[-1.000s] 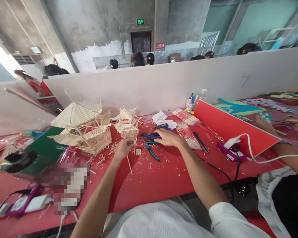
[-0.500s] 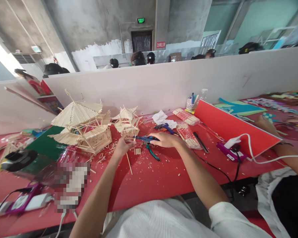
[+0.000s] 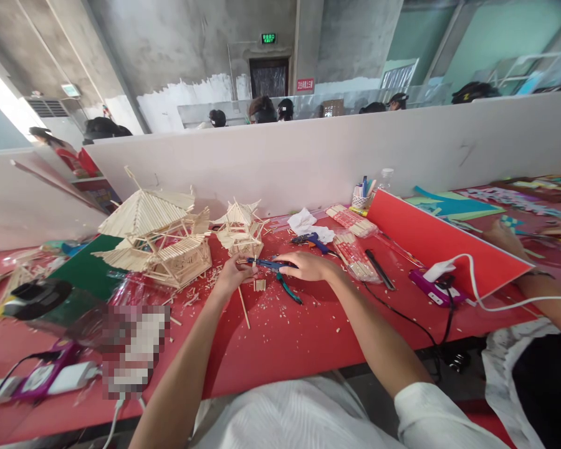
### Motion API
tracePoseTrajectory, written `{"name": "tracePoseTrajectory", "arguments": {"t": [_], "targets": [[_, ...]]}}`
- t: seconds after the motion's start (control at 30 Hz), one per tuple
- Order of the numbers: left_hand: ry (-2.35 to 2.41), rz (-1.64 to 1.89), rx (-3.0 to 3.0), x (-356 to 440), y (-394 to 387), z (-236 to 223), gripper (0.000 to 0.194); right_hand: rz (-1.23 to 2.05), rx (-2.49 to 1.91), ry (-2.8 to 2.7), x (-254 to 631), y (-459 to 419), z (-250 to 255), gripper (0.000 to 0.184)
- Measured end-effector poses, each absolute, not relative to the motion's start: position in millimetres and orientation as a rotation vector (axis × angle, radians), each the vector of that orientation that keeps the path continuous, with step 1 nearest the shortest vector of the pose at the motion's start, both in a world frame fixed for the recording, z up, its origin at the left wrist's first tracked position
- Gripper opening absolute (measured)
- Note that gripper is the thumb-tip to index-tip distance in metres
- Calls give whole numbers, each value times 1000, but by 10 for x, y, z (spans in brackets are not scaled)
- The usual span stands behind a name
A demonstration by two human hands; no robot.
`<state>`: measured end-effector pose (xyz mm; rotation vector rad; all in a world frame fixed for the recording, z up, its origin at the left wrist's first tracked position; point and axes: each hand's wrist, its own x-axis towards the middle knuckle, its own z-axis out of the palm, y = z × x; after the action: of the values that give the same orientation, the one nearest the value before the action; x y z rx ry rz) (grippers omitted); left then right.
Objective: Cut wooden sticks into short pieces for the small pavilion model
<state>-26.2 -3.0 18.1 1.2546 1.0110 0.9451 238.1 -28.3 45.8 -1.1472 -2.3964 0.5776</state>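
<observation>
My left hand (image 3: 234, 274) is closed, pinching a short wooden stick (image 3: 255, 262) upright between thumb and fingers. My right hand (image 3: 307, 266) grips the handles of blue pliers (image 3: 267, 264), whose jaws reach across to the stick. Under them on the red table lies a second pair of pliers with teal handles (image 3: 288, 290). A neat row of several cut stick pieces (image 3: 260, 285) and one longer stick (image 3: 244, 308) lie just below my hands. Behind my left hand stand a small stick pavilion (image 3: 240, 229) and a larger one (image 3: 156, 234).
A glue gun (image 3: 312, 241), packs of sticks (image 3: 356, 257) and a black pen-like tool (image 3: 379, 270) lie to the right, before a red board (image 3: 444, 234). Power strips (image 3: 432, 287) trail cables. A bottle (image 3: 58, 312) lies at left. A co-worker's arm (image 3: 549, 296) shows at far right.
The pliers have swung slightly and lie flatter between my hands, at the stick. My right hand's fingers have shifted a little on the handles. The view has moved slightly.
</observation>
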Motion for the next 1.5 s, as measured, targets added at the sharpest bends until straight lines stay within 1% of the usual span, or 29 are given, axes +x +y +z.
{"name": "tracePoseTrajectory", "arguments": {"t": [0.27, 0.57, 0.8, 0.97, 1.13, 1.5], "targets": [[1009, 917, 1259, -274, -40, 188, 63, 573, -1163, -2403, 2371, -295, 468, 38], [1015, 896, 1268, -287, -53, 227, 64, 547, -1149, -2417, 2359, -295, 462, 39], [1022, 897, 1298, -295, -37, 199, 60, 518, -1194, -2439, 2351, -294, 456, 43], [1032, 891, 1317, -299, -37, 207, 61, 520, -1177, -2429, 2345, -296, 455, 42], [1038, 909, 1316, -299, -17, 194, 62, 502, -1252, -2472, 2296, -311, 467, 43], [1036, 886, 1300, -312, -39, 244, 61, 545, -1237, -2521, 2306, -289, 465, 44]]}}
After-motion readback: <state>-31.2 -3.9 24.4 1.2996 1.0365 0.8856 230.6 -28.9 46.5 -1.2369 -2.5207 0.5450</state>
